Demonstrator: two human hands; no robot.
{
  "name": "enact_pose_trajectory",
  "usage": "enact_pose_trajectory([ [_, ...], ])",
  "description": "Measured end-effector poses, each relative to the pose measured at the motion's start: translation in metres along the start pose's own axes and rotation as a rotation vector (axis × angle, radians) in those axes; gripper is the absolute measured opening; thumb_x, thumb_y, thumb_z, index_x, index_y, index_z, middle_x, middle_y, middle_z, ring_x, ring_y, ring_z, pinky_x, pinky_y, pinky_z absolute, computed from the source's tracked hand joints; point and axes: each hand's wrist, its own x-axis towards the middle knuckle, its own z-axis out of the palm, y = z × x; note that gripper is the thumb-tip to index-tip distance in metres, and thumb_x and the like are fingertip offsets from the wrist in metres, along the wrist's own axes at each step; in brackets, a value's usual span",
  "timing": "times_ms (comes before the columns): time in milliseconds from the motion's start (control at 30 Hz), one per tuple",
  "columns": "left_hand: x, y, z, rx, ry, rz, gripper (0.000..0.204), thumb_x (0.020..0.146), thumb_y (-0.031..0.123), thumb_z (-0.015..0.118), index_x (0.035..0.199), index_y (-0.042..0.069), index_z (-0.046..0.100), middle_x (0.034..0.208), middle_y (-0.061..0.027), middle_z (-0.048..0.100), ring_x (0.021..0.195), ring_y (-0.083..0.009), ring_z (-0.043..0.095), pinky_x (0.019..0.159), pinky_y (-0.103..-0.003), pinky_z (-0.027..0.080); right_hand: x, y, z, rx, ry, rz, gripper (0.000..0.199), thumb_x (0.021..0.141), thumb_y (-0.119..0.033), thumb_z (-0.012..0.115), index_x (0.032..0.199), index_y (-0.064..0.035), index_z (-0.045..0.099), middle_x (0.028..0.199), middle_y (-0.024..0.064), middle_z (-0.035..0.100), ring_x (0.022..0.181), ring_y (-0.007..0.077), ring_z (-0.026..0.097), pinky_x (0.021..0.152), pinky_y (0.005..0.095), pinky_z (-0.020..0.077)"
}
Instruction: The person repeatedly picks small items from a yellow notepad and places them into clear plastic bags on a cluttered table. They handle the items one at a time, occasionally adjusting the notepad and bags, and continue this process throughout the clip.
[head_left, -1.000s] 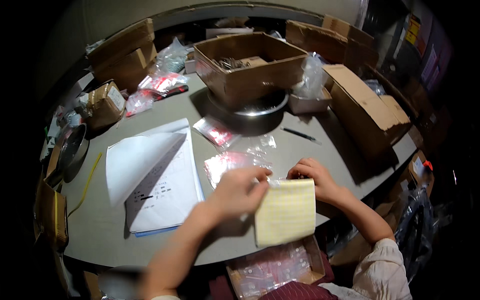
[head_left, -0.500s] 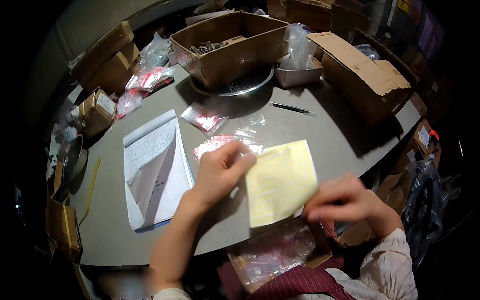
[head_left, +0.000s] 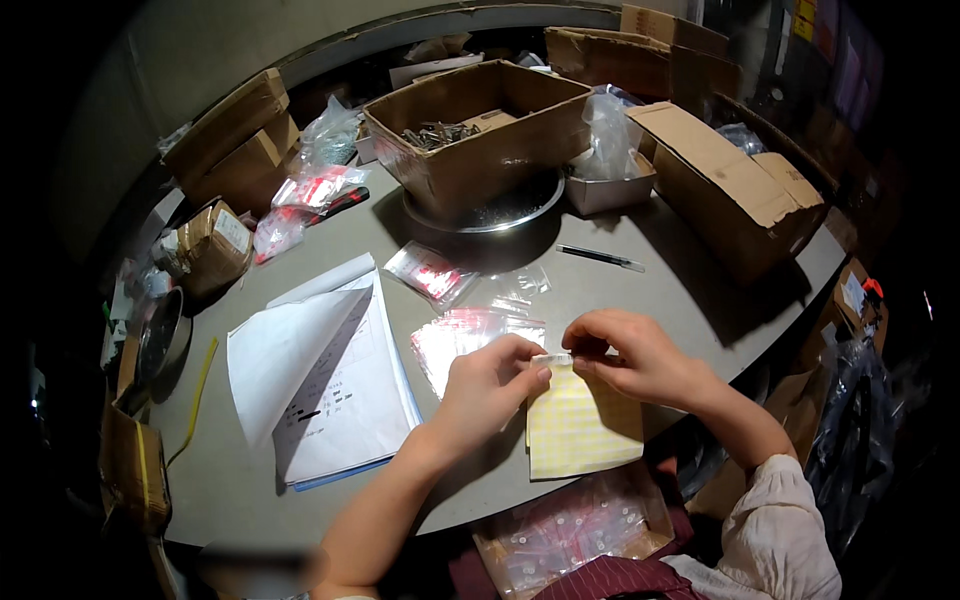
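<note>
A yellow label sheet (head_left: pixel 585 425), patterned with pale rows, hangs over the table's near edge. My left hand (head_left: pixel 488 392) is closed on its upper left corner, thumb on top. The fingers of my right hand (head_left: pixel 632 355) are pinched together at the sheet's top edge, close to the left fingertips; what is between them is too small to make out. Just beyond the left hand lies a fan of small clear zip bags (head_left: pixel 462 338) with red-and-white printing. Below the sheet, on my lap, a shallow carton (head_left: pixel 655 520) holds several filled clear bags.
A notepad (head_left: pixel 350 400) with a curling page lies left on the grey table (head_left: pixel 500 500). Beyond are a bundle of bags (head_left: pixel 430 272), a black pen (head_left: pixel 600 258), and a large carton (head_left: pixel 480 165) of metal parts on a metal basin (head_left: pixel 485 222). Another carton (head_left: pixel 730 190) stands right.
My right hand has moved from the sheet's lower right corner up to its top edge. The left hand keeps its corner. The notepad's page has flipped further left, and the view has shifted.
</note>
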Motion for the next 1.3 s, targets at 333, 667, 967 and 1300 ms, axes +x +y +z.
enact_pose_trajectory([
  [333, -0.003, 0.001, 0.006, 0.017, 0.010, -0.150, 0.021, 0.094, 0.017, 0.075, 0.103, -0.002, 0.075, 0.089, -0.0119, 0.078, 0.083, -0.0147, 0.075, 0.075, -0.031, 0.057, 0.002, -0.001, 0.019, -0.346, 0.070, -0.217, 0.020, 0.087, -0.006, 0.075, 0.102, -0.0045, 0.062, 0.095, 0.0118, 0.064, 0.089, 0.0334, 0.061, 0.078, 0.0426, 0.0514],
  [667, -0.004, -0.010, 0.010, 0.094, 0.049, -0.083, 0.022, 0.096, 0.022, 0.072, 0.101, 0.001, 0.075, 0.082, -0.0135, 0.075, 0.074, -0.0212, 0.074, 0.069, -0.034, 0.056, 0.002, 0.000, 0.016, -0.301, -0.030, -0.242, 0.018, 0.088, -0.008, 0.072, 0.103, -0.0015, 0.064, 0.094, 0.0100, 0.064, 0.088, 0.0281, 0.063, 0.077, 0.0377, 0.0523],
  [967, -0.028, 0.007, 0.041, 0.466, 0.078, 0.375, 0.009, 0.098, 0.013, 0.064, 0.099, 0.004, 0.062, 0.076, -0.0168, 0.066, 0.073, -0.0370, 0.068, 0.066, -0.047, 0.053, 0.070, 0.021, -0.003, 0.365, -0.322, 0.249, 0.012, 0.093, -0.015, 0.072, 0.093, -0.0065, 0.065, 0.080, -0.0043, 0.061, 0.074, 0.0053, 0.054, 0.064, 0.0234, 0.0443],
  [1300, -0.033, 0.003, 0.041, 0.556, 0.006, 0.429, 0.010, 0.091, 0.010, 0.067, 0.099, 0.003, 0.066, 0.091, -0.0149, 0.069, 0.078, -0.0331, 0.068, 0.065, -0.043, 0.053, 0.090, 0.045, 0.016, -0.329, -0.253, 0.050, 0.028, 0.089, -0.024, 0.077, 0.100, 0.0008, 0.068, 0.084, 0.0177, 0.071, 0.076, 0.0321, 0.068, 0.069, 0.0420, 0.0521],
])
